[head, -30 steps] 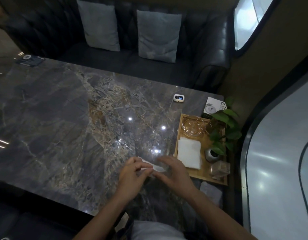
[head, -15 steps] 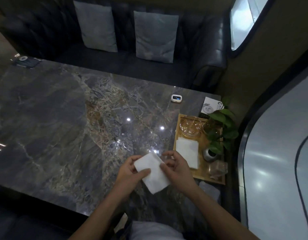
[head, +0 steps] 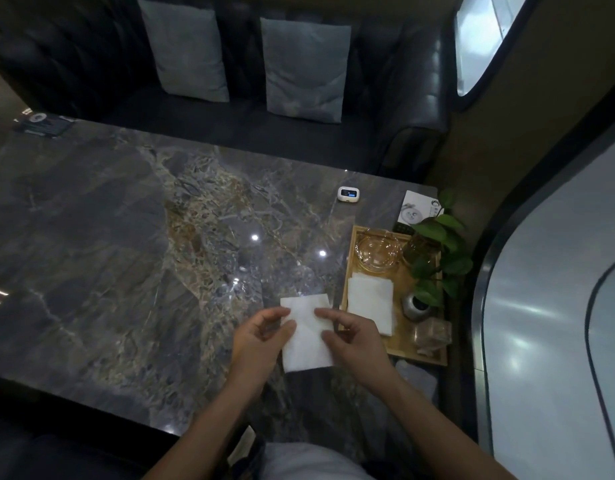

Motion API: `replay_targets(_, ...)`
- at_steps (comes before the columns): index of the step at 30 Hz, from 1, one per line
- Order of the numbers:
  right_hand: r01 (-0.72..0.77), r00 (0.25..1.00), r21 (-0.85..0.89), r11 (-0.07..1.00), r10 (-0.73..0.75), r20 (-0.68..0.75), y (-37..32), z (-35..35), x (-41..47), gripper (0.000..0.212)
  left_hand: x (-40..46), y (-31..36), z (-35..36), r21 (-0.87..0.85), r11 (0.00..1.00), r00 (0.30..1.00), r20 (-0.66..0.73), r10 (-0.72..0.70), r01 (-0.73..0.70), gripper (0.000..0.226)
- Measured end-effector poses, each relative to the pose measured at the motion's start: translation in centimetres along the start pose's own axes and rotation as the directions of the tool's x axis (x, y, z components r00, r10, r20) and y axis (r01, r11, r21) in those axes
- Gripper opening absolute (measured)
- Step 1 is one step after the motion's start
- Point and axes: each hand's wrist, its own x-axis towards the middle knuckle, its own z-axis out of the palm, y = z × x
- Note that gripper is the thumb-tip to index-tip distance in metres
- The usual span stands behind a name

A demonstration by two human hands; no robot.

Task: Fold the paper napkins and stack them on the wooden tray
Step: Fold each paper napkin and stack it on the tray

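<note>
A white paper napkin (head: 306, 336) is held flat over the dark marble table, near its front edge. My left hand (head: 259, 342) pinches its left edge and my right hand (head: 354, 341) pinches its right edge. Just to the right lies the wooden tray (head: 397, 353), and a stack of folded white napkins (head: 370, 303) rests on its left half. The napkin in my hands is apart from the tray.
On the tray also stand a glass ashtray (head: 378, 250), an amber glass jar (head: 418, 249), a small silver pot (head: 416, 306) with a green plant (head: 437, 244), and a clear cube (head: 432, 336). A white gadget (head: 347, 194) and a card (head: 418, 211) lie behind.
The napkin went from bunched under my fingers to unfolded, then turned from a tilted diamond to a squared-up sheet held by both side edges.
</note>
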Motion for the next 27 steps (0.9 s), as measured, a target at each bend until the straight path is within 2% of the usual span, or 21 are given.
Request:
replay_targets(3, -0.019, 1.0, -0.009, 1.0, 0.019, -0.013, 0.1, -0.5, -0.1, 0.039, 0.1, -0.3, 0.0, 0.048, 0.999, 0.998, 0.067, 0.002, -0.005, 0.043)
replay_targets(5, -0.024, 1.0, -0.012, 1.0, 0.024, -0.017, 0.1, -0.9, -0.2, 0.041, 0.2, -0.6, 0.1, 0.085, 0.996, 0.996, 0.083, 0.016, -0.023, 0.048)
replay_targets(9, -0.043, 0.999, -0.031, 0.999, 0.043, -0.017, 0.5, -1.6, -0.3, 0.043, 0.7, -1.3, 0.5, 0.195, 0.98, 0.998, 0.054, 0.023, -0.033, 0.032)
replay_targets(11, -0.059, 0.998, -0.025, 0.998, 0.058, -0.022, 0.8, -2.2, -0.3, 0.044, 1.1, -1.5, 1.1, 0.247, 0.968, 0.996, 0.084, 0.027, -0.047, 0.029)
replay_targets(18, -0.107, 0.988, -0.085, 0.991, 0.096, -0.118, 1.3, -4.7, -0.1, 0.041, 2.2, -1.5, 4.1, 0.324, 0.944, 0.969, 0.245, -0.022, -0.061, 0.034)
replay_targets(27, -0.205, 0.958, 0.004, 0.979, 0.202, -0.203, 2.4, -7.1, 1.4, 0.037, 4.5, -1.2, 7.8, 0.38, 0.925, 0.943, 0.312, -0.116, -0.012, 0.042)
